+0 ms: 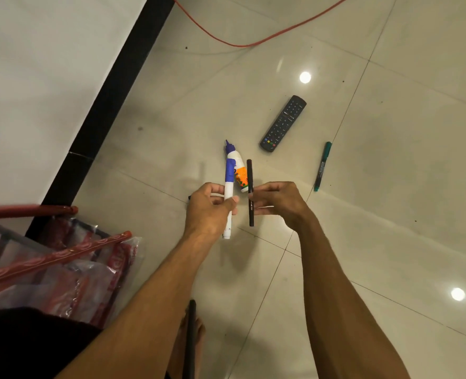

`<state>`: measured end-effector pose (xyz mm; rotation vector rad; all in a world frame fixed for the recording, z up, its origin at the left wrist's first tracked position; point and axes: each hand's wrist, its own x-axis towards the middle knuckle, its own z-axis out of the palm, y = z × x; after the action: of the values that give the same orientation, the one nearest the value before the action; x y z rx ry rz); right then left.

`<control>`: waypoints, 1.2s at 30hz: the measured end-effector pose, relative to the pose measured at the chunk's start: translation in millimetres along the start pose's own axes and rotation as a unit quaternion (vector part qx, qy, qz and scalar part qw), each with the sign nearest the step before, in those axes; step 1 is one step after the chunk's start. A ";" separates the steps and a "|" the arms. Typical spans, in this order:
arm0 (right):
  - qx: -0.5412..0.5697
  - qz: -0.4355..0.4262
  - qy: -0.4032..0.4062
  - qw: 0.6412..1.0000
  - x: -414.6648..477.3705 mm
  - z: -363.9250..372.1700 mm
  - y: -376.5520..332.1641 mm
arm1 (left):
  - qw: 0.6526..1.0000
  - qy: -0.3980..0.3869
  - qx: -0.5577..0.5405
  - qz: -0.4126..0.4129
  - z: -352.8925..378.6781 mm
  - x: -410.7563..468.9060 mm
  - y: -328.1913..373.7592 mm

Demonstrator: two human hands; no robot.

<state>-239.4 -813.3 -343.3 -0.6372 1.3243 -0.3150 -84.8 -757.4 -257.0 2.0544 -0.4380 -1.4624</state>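
Observation:
My left hand (pixel 210 209) grips a white marker with a blue cap (pixel 229 184), held upright with the cap pointing away from me. My right hand (pixel 278 203) pinches a slim black pen (pixel 250 176), also upright, a little to the right of the marker. The two hands are close together above the tiled floor. Behind them on the floor lies a white glue bottle with a blue nozzle and an orange label (pixel 238 170), partly hidden by the marker and the pen.
A black remote control (pixel 283 123) and a green marker (pixel 322 166) lie on the floor to the right. An orange cable (pixel 253 43) loops at the back. A black skirting and white wall (pixel 48 77) run along the left. Red-framed plastic-wrapped items (pixel 48 258) sit lower left.

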 end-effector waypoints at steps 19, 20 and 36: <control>-0.014 -0.101 -0.109 0.989 -56.8 24.5 -30.5 | 0.999 -0.022 0.013 0.032 -12.2 -18.7 16.1; -0.015 -0.101 -0.112 0.989 -58.7 24.3 -30.5 | 0.999 -0.025 0.020 0.035 -13.1 -21.8 15.6; -0.081 -0.062 0.291 0.951 -12.8 -33.3 10.9 | 0.999 -0.026 -0.035 0.017 -3.3 -36.8 22.6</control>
<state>-276.0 -805.9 -343.3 -0.8034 1.8933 -0.5279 -93.1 -753.4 -214.6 1.9491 -0.4350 -1.4924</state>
